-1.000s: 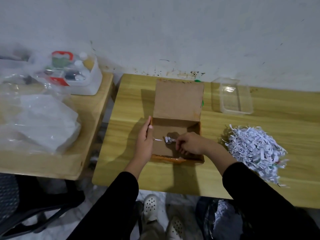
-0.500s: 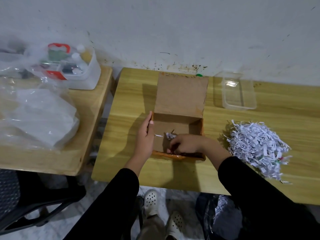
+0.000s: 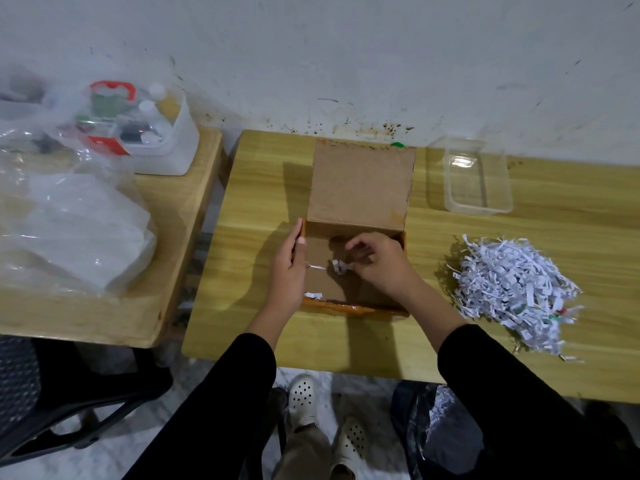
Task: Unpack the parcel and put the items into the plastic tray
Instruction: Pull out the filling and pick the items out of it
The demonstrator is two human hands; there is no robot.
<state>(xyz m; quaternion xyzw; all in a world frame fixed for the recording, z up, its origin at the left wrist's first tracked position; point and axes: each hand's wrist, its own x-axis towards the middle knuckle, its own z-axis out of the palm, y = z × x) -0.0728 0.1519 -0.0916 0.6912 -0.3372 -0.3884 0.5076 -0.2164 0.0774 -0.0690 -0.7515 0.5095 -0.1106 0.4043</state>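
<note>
An open brown cardboard box (image 3: 360, 181) sits mid-table with its lid flipped up toward the wall. My left hand (image 3: 288, 268) grips the box's left wall, thumb inside. My right hand (image 3: 379, 259) is inside the box, fingers curled, pinching a small clump of white paper shreds (image 3: 340, 266). A few more loose shreds (image 3: 313, 294) lie on the box floor near the front left corner. The clear plastic tray (image 3: 476, 176) stands to the right of the lid and holds nothing. What lies under my right hand is hidden.
A heap of white shredded paper (image 3: 512, 289) lies on the table right of the box. On the left side table are a white bin of bottles (image 3: 145, 129) and clear plastic bags (image 3: 69, 223). A black chair (image 3: 52, 403) stands lower left.
My right hand has moved from the box's front part toward its back and lifted its fingers around a clump of shreds. My left hand stays on the box wall.
</note>
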